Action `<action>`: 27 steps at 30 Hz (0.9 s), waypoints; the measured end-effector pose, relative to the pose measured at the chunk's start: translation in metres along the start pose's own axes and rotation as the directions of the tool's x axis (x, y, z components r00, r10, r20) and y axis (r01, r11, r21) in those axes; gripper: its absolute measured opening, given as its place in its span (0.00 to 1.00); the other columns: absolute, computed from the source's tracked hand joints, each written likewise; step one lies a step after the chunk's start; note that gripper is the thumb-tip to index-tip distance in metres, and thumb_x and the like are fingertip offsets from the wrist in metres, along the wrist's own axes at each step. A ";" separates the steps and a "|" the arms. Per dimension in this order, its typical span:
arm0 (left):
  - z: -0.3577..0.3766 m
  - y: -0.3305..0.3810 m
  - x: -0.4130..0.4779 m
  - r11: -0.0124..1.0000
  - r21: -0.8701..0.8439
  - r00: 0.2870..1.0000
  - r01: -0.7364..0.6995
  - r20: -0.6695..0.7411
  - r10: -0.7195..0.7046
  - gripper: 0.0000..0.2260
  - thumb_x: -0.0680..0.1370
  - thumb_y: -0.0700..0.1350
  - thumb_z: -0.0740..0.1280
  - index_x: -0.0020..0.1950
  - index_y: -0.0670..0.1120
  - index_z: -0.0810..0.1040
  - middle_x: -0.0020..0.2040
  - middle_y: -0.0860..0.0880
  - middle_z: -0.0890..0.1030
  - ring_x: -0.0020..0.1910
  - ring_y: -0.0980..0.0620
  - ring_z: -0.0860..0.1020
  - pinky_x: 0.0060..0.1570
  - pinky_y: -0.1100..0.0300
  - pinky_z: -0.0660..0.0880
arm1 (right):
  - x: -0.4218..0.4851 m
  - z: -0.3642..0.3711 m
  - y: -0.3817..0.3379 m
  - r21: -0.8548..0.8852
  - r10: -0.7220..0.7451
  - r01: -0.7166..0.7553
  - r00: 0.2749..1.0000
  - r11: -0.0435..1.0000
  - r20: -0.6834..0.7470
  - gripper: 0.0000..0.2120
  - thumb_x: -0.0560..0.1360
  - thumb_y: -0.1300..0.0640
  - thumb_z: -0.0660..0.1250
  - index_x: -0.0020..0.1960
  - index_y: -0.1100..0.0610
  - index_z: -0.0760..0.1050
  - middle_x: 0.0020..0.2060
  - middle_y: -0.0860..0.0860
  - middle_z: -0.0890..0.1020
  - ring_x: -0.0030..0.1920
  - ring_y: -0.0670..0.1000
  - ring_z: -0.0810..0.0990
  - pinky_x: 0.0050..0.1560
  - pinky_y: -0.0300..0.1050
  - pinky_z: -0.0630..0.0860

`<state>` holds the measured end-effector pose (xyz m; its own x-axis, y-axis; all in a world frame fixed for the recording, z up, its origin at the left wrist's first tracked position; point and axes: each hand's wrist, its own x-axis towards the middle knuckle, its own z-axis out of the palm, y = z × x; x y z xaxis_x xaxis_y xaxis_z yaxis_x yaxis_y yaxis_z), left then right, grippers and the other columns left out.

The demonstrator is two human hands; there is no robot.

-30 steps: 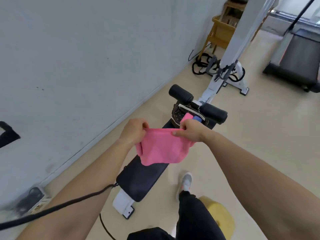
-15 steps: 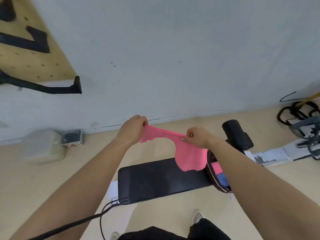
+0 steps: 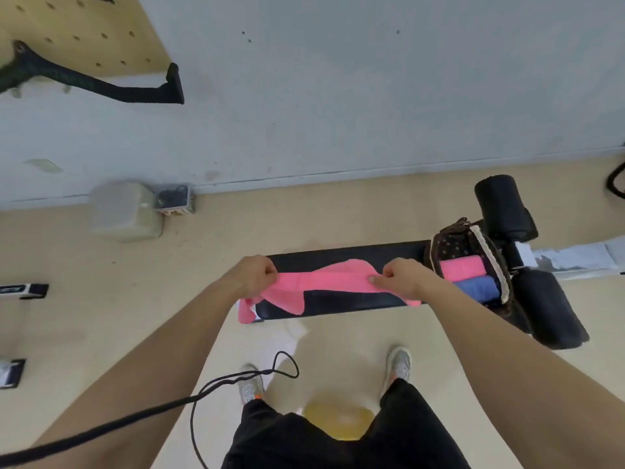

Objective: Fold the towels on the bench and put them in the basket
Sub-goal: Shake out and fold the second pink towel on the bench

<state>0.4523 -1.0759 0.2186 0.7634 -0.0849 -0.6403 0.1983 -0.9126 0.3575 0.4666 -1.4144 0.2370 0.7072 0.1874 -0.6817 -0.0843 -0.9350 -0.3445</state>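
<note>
Pink towel (image 3: 324, 280) is hanging stretched over the counter (image 3: 355, 301); the left hand (image 3: 252, 275) and the right hand (image 3: 402, 277) are pinching its ends with curled fingers. At the counter's right end the basket (image 3: 453, 243) is standing.

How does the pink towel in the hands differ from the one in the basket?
The held towel is stretched between left hand and right hand; the basket towel is a compact bundle. The held towel hangs over the bench; the basket towel lies beside a blue towel. Both are pink.
</note>
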 end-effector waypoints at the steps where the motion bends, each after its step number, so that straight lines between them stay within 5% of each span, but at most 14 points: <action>1: 0.008 -0.007 0.000 1.000 -0.005 1.000 0.003 0.018 -0.003 0.11 0.78 0.47 0.62 0.42 0.43 0.80 0.39 0.49 0.82 0.40 0.48 0.79 0.42 0.54 0.75 | -0.001 0.010 0.005 0.001 0.019 -0.019 0.999 1.000 0.026 0.24 0.78 0.37 0.62 0.35 0.56 0.70 0.31 0.50 0.75 0.33 0.50 0.73 0.35 0.45 0.67; 8: 0.044 -0.020 0.020 0.997 -0.044 0.997 -0.069 0.026 0.071 0.06 0.80 0.48 0.66 0.44 0.50 0.76 0.39 0.55 0.77 0.42 0.50 0.76 0.43 0.59 0.69 | 0.026 0.030 0.027 0.049 0.077 -0.074 0.996 0.996 -0.055 0.09 0.80 0.49 0.57 0.45 0.52 0.68 0.41 0.50 0.76 0.45 0.55 0.76 0.42 0.49 0.70; 12: 0.069 -0.028 0.079 0.996 -0.046 0.996 -0.083 -0.037 0.081 0.05 0.80 0.47 0.65 0.46 0.49 0.77 0.38 0.55 0.77 0.40 0.50 0.75 0.42 0.59 0.69 | 0.093 0.044 0.046 0.149 0.048 -0.031 0.992 0.988 -0.115 0.10 0.79 0.50 0.56 0.46 0.53 0.73 0.44 0.51 0.79 0.48 0.56 0.77 0.50 0.53 0.73; 20: 0.145 -0.083 0.258 0.994 -0.017 0.945 -0.103 -0.314 0.093 0.07 0.79 0.50 0.67 0.46 0.49 0.83 0.41 0.51 0.80 0.41 0.50 0.77 0.42 0.59 0.70 | 0.294 0.114 0.095 -0.162 -0.072 0.019 0.942 0.987 -0.329 0.09 0.81 0.53 0.56 0.53 0.55 0.72 0.49 0.54 0.79 0.47 0.57 0.75 0.45 0.49 0.70; 27: 0.197 -0.110 0.358 0.988 0.124 0.834 -0.093 -0.532 0.146 0.09 0.80 0.52 0.65 0.52 0.49 0.82 0.49 0.44 0.79 0.51 0.42 0.77 0.49 0.51 0.74 | 0.402 0.150 0.121 -0.279 -0.136 -0.002 0.870 0.960 -0.475 0.13 0.81 0.52 0.57 0.59 0.57 0.74 0.56 0.60 0.80 0.55 0.62 0.78 0.53 0.53 0.74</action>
<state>0.5829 -1.0841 -0.1839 0.9927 0.0092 -0.1200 0.0485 -0.9432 0.3287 0.6353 -1.4073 -0.1756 0.9597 0.1470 -0.2396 0.1131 -0.9823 -0.1496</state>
